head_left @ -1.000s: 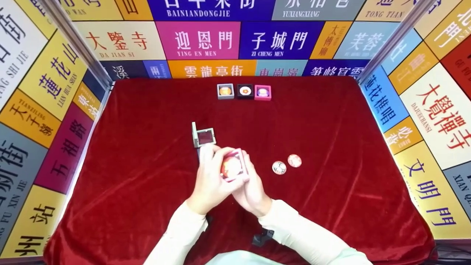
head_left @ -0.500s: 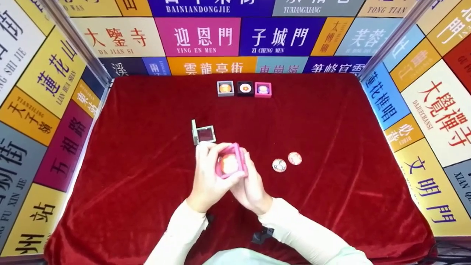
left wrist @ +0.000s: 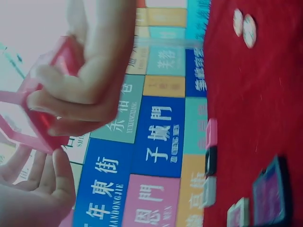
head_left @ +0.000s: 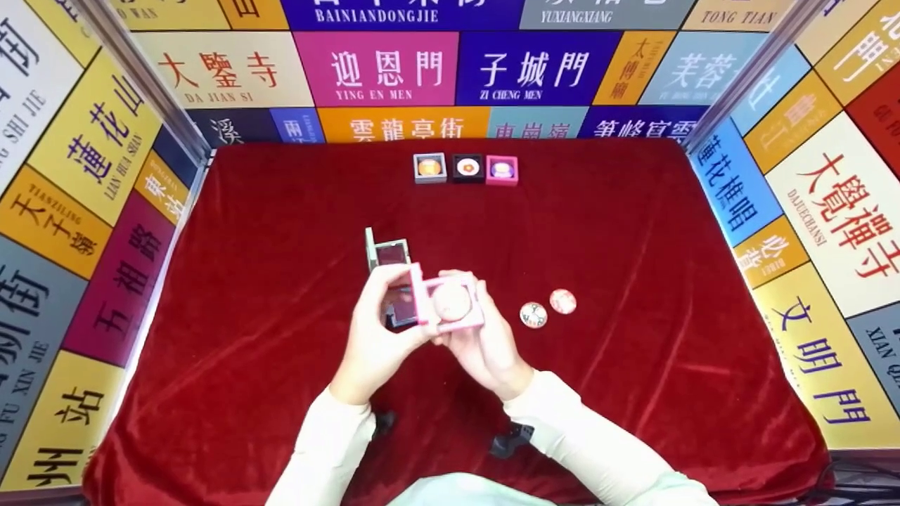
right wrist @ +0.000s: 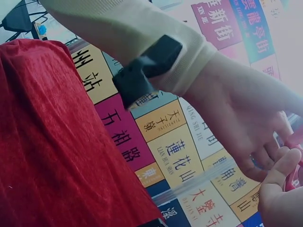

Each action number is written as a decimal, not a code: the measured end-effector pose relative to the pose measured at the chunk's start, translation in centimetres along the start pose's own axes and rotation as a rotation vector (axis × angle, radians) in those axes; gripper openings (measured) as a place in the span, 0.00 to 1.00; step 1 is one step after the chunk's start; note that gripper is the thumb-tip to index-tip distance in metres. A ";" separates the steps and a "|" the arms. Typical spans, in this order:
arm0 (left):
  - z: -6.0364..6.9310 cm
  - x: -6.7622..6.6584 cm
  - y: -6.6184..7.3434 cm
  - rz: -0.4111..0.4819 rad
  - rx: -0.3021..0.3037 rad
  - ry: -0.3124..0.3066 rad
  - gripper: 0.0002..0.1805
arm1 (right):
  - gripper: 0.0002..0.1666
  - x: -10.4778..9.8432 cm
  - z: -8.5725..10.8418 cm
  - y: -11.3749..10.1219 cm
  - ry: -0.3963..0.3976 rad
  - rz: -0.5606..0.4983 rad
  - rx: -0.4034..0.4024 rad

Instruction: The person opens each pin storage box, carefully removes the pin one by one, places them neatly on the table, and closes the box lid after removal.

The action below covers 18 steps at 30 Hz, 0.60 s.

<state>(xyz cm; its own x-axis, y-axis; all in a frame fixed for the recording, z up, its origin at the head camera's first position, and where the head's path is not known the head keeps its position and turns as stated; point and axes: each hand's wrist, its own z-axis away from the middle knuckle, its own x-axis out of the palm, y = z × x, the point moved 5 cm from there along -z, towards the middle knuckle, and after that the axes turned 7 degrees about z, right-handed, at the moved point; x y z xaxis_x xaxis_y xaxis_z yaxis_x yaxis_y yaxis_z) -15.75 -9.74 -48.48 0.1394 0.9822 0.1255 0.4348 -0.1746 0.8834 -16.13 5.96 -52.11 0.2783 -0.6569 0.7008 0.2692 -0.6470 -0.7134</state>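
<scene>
Both hands hold a small pink hinged box (head_left: 458, 323) above the middle of the cloth. Its lid stands swung up toward the left, and a pale round disc (head_left: 451, 301) lies in the base. My left hand (head_left: 373, 337) pinches the lid between thumb and fingers. Around the right side of the base, my right hand (head_left: 492, 344) keeps its grip. Behind the left hand, partly covered, sits a dark blue box (left wrist: 272, 194). Farther back is a grey-green box (head_left: 391, 254) with its lid upright. Two round printed discs, one black-patterned (head_left: 533, 315) and one reddish (head_left: 562, 301), lie to the right.
A row at the back of the red cloth (head_left: 633, 232) holds a grey box (head_left: 429, 169), a black box (head_left: 467, 168) and a pink box (head_left: 502, 170), each with a disc inside. Panels with printed characters (head_left: 380, 70) wall in the table's back and sides.
The pink box's lid has swung open to the left, and my left hand has moved left with it. The dark blue box behind it has come into sight.
</scene>
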 end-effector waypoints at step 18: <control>0.8 -0.7 -0.5 0.129 -0.023 0.047 0.42 | 0.40 0.1 -0.6 -5.8 -0.163 1.171 -0.577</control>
<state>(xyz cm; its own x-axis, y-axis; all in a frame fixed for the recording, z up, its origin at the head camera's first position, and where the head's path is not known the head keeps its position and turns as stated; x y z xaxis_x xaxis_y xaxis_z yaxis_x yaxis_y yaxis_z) -15.40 -10.41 -49.36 0.1512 0.9540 0.2590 0.3956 -0.2985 0.8685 -18.21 9.43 -47.86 0.1945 -0.9103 -0.3654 -0.6250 0.1721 -0.7615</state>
